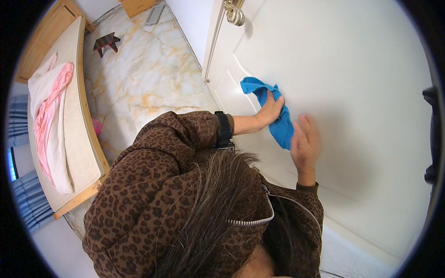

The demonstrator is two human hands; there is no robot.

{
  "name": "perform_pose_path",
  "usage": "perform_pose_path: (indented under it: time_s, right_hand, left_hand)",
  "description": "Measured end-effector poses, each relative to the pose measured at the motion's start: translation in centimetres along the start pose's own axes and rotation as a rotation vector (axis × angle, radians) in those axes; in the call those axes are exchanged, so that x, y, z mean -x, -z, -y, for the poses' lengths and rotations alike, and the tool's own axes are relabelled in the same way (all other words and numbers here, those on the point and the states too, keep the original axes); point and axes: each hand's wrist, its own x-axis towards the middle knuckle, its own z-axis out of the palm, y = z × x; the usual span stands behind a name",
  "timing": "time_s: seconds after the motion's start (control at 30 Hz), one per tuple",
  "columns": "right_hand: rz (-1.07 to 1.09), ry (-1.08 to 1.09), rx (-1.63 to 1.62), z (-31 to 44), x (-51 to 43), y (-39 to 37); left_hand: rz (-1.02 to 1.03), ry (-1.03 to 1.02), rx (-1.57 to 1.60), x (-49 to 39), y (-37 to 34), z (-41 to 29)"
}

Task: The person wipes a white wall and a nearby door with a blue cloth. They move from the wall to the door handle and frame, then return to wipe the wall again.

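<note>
A blue cloth (pixel 283 130) lies bunched lengthwise against a white panelled door (pixel 365 87). My left hand (pixel 272 109) grips it near the middle, thumb and fingers over the fabric. One end of the cloth flares out past the fingers, and the other hangs towards my right hand (pixel 306 144). Motion blurs that hand, which has its fingers apart beside the cloth's lower end. Whether it touches the fabric is unclear. A black strap (pixel 224 129) circles my left forearm over the leopard-print sleeve.
A metal door handle (pixel 235 15) juts out at the top. To the left, a wooden bed (pixel 85 104) carries a bare mattress and a pink and white blanket (pixel 52 128). A small dark stool (pixel 106 41) and a pink ball (pixel 96 127) rest on the marble-patterned floor (pixel 149 73).
</note>
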Motion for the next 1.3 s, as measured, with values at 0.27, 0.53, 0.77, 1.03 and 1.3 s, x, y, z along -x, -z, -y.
perform_pose_path:
  time_s: [0.27, 0.53, 0.77, 1.03, 1.3]
  right_hand:
    - [-0.469, -0.001, 0.241, -1.8, -3.2, 3.5]
    - [-0.275, 0.062, 0.438, -1.3, -5.0, 1.9]
    - [-0.303, 0.056, 0.438, -1.0, -4.7, 1.6]
    - [-0.306, 0.064, 0.396, -1.1, -5.7, 1.7]
    - [-0.308, 0.093, 0.353, -1.4, -7.8, 1.1]
  left_hand:
    - [-0.320, -0.252, -0.113, -13.0, 11.8, 3.4]
    - [-0.524, -0.138, 0.199, -22.8, 20.0, 1.5]
    - [-0.676, -0.124, 0.263, -25.0, 20.4, 5.0]
    - [-0.605, 0.454, 0.558, -17.1, 10.9, 11.7]
    - [-0.123, 0.794, 0.765, -10.1, 5.1, 8.8]
